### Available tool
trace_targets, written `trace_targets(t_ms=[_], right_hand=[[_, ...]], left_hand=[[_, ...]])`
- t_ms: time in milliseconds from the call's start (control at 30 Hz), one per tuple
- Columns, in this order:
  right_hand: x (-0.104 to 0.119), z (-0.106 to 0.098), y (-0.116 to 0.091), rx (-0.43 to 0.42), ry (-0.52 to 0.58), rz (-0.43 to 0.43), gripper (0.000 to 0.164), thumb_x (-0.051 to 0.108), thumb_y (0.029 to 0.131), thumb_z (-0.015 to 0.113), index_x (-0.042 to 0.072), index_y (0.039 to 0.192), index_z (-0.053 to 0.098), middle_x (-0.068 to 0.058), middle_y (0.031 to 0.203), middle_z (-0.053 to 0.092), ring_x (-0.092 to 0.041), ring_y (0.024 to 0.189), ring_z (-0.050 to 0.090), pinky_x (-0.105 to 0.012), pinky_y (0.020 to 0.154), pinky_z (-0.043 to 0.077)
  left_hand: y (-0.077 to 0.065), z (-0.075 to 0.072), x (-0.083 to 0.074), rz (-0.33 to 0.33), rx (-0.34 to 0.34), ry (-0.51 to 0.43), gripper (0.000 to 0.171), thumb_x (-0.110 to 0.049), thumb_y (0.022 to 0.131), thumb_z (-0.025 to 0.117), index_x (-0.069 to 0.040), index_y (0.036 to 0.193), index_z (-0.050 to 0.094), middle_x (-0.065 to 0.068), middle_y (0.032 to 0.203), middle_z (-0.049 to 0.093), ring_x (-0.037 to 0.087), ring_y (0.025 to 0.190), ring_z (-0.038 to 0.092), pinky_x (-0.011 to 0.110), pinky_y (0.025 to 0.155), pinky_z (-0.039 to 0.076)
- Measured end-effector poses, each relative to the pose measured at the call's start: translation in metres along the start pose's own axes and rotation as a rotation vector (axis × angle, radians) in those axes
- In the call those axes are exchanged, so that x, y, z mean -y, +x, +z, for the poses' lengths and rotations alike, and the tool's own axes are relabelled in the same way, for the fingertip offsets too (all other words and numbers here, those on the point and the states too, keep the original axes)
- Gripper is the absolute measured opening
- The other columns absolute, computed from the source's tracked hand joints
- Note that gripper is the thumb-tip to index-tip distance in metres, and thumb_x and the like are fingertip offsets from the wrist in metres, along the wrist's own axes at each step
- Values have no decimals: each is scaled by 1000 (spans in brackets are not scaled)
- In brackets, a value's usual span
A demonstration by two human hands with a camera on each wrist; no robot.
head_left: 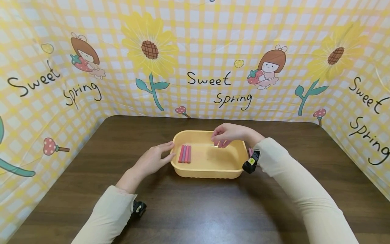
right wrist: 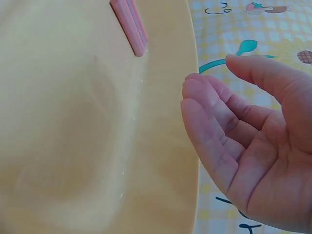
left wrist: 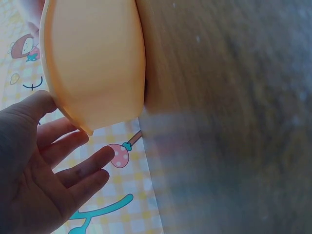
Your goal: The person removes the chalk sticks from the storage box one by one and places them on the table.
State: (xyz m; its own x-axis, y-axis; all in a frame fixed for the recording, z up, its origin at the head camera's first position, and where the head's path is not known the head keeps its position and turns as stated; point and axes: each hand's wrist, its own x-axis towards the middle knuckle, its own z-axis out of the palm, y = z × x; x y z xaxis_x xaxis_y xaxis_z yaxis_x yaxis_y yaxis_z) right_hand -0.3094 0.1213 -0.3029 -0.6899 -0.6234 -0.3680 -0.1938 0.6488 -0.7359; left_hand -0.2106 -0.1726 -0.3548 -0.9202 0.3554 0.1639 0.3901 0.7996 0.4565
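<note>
A pale yellow plastic tub [head_left: 210,173] with rounded corners stands on the brown table. Inside it, at the left end, several pink and purple sticks [head_left: 185,154] lie side by side in a neat row; their ends also show in the right wrist view. My left hand [head_left: 153,157] is at the tub's left end, thumb and fingertips right at the rim, fingers fairly straight. Over the tub's right half hovers my right hand [head_left: 226,134], loosely bent, with a gap between thumb and fingers and nothing held, as the right wrist view shows.
More pink sticks [head_left: 250,152] lie just outside the tub's right end, partly hidden by the right wrist and its black camera strap [head_left: 251,162]. Behind the dark wooden table [head_left: 207,210] hangs a yellow checked cloth [head_left: 210,44] with flowers and lettering, which also covers both sides.
</note>
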Motion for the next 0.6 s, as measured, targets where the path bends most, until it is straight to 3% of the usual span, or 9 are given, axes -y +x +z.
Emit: trace_targets(t_ms=[600], right_hand=[[8,9,33,32,-30,9,27,19,92,55,0,111,59,-9,95,68,-11,77,65,-29,78,58]], left_hand=[[0,1,1,-7,1,-4,48,-25,93,57,-2,134,49,14,142,46,33,130,45,50,108,36]])
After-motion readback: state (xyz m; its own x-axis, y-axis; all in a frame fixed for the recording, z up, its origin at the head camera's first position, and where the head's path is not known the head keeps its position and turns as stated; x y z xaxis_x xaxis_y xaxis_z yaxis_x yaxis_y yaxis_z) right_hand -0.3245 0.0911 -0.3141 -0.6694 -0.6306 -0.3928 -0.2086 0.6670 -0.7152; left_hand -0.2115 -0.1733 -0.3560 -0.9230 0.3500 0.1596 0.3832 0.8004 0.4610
